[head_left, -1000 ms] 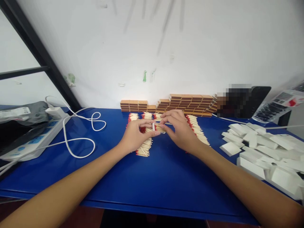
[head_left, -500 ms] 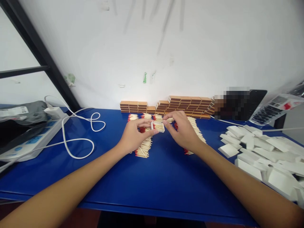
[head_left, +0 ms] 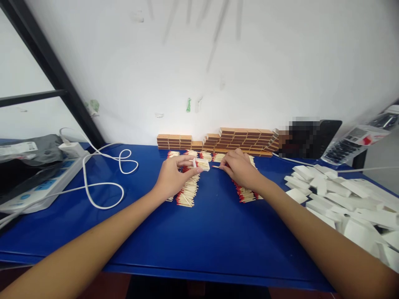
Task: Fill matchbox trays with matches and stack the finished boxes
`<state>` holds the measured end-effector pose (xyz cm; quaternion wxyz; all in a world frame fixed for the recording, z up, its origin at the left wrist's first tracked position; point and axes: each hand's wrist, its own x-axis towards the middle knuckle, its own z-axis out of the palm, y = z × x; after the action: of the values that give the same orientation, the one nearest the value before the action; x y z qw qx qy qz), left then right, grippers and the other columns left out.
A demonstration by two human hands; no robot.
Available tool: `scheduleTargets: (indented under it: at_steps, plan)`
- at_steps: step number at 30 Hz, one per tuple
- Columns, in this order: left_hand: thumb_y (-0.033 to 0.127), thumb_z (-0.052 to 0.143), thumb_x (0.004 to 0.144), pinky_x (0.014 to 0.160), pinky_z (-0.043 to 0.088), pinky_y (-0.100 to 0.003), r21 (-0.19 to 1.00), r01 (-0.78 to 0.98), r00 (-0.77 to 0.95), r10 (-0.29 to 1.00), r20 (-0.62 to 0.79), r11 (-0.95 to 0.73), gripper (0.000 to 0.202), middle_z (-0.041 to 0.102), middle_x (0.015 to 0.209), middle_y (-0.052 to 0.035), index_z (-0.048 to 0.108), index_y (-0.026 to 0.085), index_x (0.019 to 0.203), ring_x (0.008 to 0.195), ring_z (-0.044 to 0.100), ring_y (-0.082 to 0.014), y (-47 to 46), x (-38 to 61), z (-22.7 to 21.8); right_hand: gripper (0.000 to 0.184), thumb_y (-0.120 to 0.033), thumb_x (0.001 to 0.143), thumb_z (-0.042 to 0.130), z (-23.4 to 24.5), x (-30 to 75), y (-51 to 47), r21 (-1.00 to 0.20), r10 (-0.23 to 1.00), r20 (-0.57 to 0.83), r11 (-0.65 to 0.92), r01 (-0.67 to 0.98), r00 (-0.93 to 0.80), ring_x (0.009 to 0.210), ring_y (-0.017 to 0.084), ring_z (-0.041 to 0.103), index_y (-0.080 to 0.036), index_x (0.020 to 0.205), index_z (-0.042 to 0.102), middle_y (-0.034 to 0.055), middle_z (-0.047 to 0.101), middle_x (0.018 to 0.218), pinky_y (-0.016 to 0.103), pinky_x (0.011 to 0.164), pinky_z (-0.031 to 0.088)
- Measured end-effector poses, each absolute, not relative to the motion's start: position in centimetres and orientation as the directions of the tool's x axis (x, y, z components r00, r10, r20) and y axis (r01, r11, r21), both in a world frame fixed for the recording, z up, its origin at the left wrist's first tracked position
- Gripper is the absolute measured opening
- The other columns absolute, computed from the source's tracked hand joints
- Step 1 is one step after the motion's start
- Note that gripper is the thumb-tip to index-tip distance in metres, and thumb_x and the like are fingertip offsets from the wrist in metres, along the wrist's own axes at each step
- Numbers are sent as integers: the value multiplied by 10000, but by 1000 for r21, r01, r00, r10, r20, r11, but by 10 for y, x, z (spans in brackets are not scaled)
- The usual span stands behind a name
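My left hand (head_left: 172,177) grips a small white matchbox tray (head_left: 205,167) by its ends, between thumb and fingers. Red-headed matches (head_left: 201,163) lie inside that tray. To its right, a single match (head_left: 216,167) pokes out from the pinched fingertips of my right hand (head_left: 242,169), its red head toward the tray but apart from it. Rows of loose matches (head_left: 187,193) spread on the blue table beneath and beside my left hand. Another pile of matches (head_left: 246,195) lies under my right hand, which partly covers it.
Brown matchboxes (head_left: 246,137) are stacked along the wall. A heap of white trays (head_left: 339,199) covers the right side, with a phone (head_left: 329,137) and a plastic bottle (head_left: 358,139) behind. At left are a power strip (head_left: 46,182) and a looped white cable (head_left: 104,206).
My right hand has moved away from the tray, slightly right and down, and now pinches a match. My left hand has shifted a little left with the tray.
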<state>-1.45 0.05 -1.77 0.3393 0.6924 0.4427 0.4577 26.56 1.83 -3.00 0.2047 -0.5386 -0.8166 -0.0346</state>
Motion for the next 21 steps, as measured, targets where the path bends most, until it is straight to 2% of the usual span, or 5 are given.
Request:
scheduleTargets:
  at_steps: [7,12,17,21]
  plan:
    - [481,974,757,985,626,-430,876,304,188,925,329,-374,541,857,1091,-122,831,192,1192,1070,816,-323,0,-14,-18,127,-308,1068,592,-4,243,-7,-264,702,628,598,757,-335,1022,298,536,-245,981,658,96,706,1018,464,937,444]
    - [461,985,749,968,640,-409,885,267,246,915,319,-381,556,861,1085,-113,827,187,1206,1056,820,-310,-8,-9,-16,103,-284,1068,597,-6,223,-20,-252,675,640,636,729,-368,1029,301,533,-256,983,649,93,709,1028,470,928,447]
    - [411,989,737,863,665,-365,895,244,288,909,302,-375,520,862,1084,-92,830,195,1184,1068,817,-305,-12,-6,-14,101,-299,1062,617,-10,218,-23,-248,676,641,631,736,-364,1008,302,543,-264,973,651,88,715,1023,472,898,440]
    - [440,991,735,931,659,-395,893,259,257,917,305,-369,540,862,1064,-100,832,193,1188,1060,818,-309,-10,-8,-14,109,-302,1070,589,-8,226,-17,-266,671,663,625,734,-331,1032,306,561,-265,1005,668,93,720,1032,483,934,449]
